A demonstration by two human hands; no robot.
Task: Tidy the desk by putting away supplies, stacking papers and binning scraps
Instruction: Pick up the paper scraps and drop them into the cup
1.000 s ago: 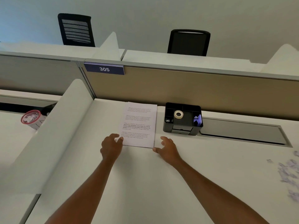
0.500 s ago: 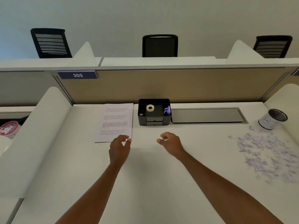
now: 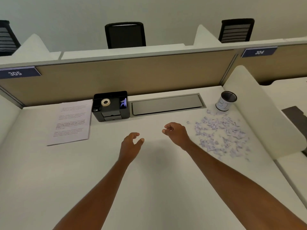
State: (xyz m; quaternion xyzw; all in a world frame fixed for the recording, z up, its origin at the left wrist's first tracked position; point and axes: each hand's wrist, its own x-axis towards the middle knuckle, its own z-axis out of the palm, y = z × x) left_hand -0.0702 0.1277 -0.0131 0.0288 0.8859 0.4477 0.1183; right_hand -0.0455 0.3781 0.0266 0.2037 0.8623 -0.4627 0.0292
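Note:
A stack of printed papers [image 3: 71, 122] lies flat at the back left of the white desk [image 3: 83, 180]. Right of it stands a black organizer [image 3: 110, 107] holding a roll of tape [image 3: 105, 102] and purple clips. A heap of small purple-white paper scraps [image 3: 221, 133] is spread over the right side of the desk, with a small white bin can [image 3: 226, 101] behind it. My left hand [image 3: 131, 145] hovers mid-desk, fingers apart and empty. My right hand [image 3: 176, 133] hovers just left of the scraps, fingers loosely curled, holding nothing.
A grey cable hatch [image 3: 167, 104] is set into the desk behind my hands. A tan partition [image 3: 132, 75] closes the back and a white curved divider [image 3: 259, 113] the right side. Black chairs stand beyond the partition.
Both hands have left the paper stack and moved right toward the scraps. My view has swung right, bringing the scraps and bin can fully into sight.

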